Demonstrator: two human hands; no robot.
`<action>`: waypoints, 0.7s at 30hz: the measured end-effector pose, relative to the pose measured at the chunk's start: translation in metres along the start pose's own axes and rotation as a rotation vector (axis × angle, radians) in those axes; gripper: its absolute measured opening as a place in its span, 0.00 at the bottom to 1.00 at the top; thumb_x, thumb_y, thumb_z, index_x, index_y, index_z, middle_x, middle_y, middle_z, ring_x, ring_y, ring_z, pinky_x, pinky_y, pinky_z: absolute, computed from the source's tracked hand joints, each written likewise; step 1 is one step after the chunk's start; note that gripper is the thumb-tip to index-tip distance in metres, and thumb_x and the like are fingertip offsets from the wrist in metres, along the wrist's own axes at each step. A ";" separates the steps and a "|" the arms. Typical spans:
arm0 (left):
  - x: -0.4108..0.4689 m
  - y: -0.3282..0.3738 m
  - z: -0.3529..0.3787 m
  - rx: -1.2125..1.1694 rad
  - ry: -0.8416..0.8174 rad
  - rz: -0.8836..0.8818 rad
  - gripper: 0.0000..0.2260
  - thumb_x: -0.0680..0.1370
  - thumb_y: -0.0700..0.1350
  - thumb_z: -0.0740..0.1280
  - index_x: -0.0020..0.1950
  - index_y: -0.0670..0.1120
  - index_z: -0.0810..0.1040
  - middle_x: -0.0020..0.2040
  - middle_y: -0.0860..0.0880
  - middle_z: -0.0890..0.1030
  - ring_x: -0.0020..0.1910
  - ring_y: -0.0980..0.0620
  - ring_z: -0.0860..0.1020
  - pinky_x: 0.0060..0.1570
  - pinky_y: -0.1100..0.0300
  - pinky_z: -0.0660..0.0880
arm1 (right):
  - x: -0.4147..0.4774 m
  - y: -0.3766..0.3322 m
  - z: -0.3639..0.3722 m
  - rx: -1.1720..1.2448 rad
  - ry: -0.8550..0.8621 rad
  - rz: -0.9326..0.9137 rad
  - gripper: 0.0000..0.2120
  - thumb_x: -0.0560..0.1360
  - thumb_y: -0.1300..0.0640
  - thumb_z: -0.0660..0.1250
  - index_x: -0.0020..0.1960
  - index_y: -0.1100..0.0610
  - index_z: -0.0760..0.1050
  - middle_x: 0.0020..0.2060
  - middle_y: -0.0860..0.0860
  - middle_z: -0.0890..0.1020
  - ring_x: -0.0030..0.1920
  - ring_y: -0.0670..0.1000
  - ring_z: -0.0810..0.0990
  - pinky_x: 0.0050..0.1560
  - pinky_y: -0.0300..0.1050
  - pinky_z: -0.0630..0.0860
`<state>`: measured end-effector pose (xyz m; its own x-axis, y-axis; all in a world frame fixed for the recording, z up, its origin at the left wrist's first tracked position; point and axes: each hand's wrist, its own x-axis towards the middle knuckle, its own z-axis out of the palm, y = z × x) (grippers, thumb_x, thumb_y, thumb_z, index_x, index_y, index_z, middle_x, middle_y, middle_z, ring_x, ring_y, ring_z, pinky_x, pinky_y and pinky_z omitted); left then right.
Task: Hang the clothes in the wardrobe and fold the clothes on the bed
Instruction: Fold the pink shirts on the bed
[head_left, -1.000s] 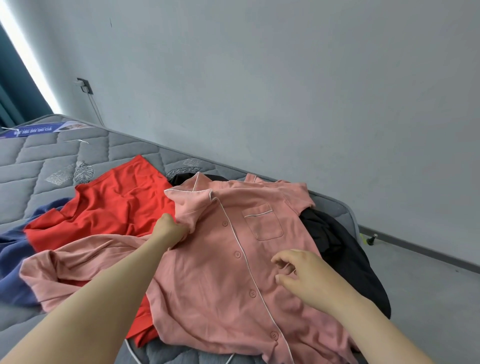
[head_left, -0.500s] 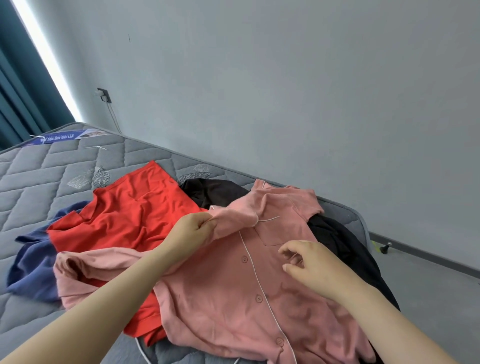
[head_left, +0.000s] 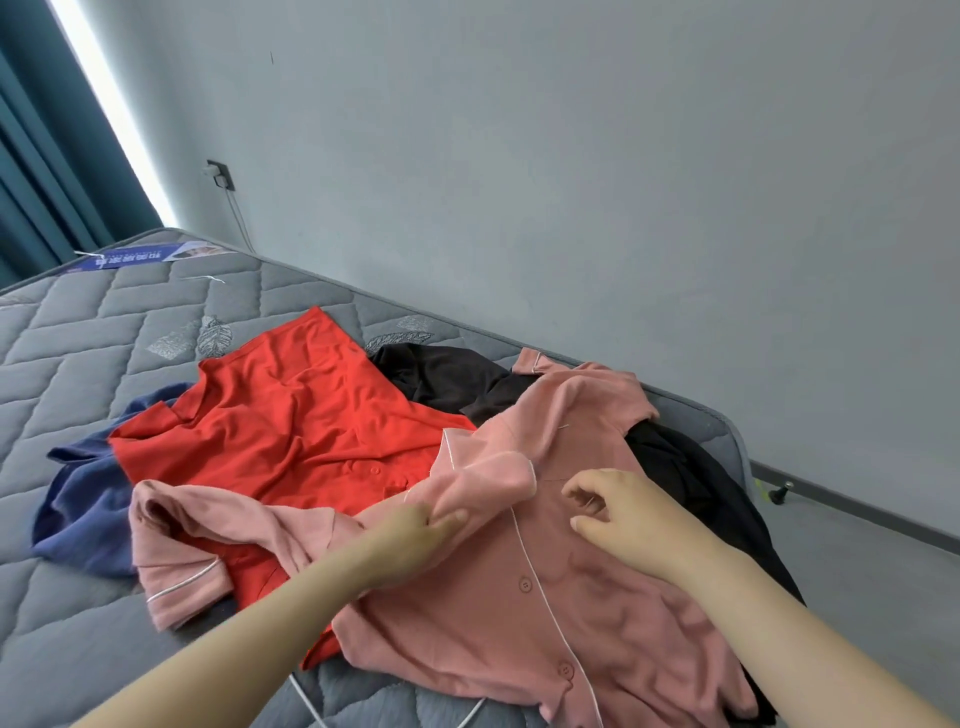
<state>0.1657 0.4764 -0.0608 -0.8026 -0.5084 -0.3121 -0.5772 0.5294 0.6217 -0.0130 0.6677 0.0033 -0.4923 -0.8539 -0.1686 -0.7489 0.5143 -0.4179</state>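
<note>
The top shirt (head_left: 545, 597) overlaps a second shirt (head_left: 291, 415) to its left — both on the mattress (head_left: 78, 338).

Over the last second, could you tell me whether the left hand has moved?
Yes: the left hand, gripping a fold of the pink shirt, moved rightward to the shirt's button strip.

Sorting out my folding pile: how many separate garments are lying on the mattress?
4, at least: pink shirt nearest, held by the left hand; red garment behind it; blue garment far left; black garment at right, perhaps hiding more.
</note>
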 end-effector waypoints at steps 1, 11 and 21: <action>-0.003 -0.003 0.009 0.060 -0.035 0.040 0.21 0.80 0.59 0.58 0.67 0.49 0.73 0.60 0.47 0.78 0.55 0.50 0.75 0.49 0.63 0.63 | 0.002 -0.001 0.003 -0.018 -0.007 -0.003 0.15 0.75 0.53 0.67 0.61 0.49 0.75 0.57 0.44 0.77 0.55 0.44 0.76 0.57 0.42 0.74; -0.033 -0.037 0.033 0.314 -0.252 0.104 0.17 0.80 0.57 0.58 0.56 0.45 0.74 0.56 0.42 0.78 0.54 0.44 0.74 0.50 0.57 0.66 | 0.062 -0.023 0.039 -0.457 -0.184 -0.087 0.38 0.76 0.58 0.65 0.79 0.54 0.48 0.79 0.51 0.51 0.78 0.52 0.45 0.77 0.54 0.51; -0.035 -0.045 -0.006 0.132 -0.098 0.108 0.13 0.76 0.51 0.64 0.35 0.51 0.64 0.33 0.54 0.71 0.36 0.55 0.71 0.39 0.61 0.66 | 0.052 0.002 0.027 -0.319 -0.064 -0.141 0.14 0.70 0.45 0.71 0.45 0.50 0.70 0.50 0.49 0.81 0.55 0.53 0.75 0.55 0.44 0.64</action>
<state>0.2211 0.4662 -0.0734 -0.8682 -0.3787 -0.3206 -0.4961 0.6655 0.5577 -0.0285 0.6224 -0.0306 -0.3526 -0.9165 -0.1890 -0.9135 0.3810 -0.1431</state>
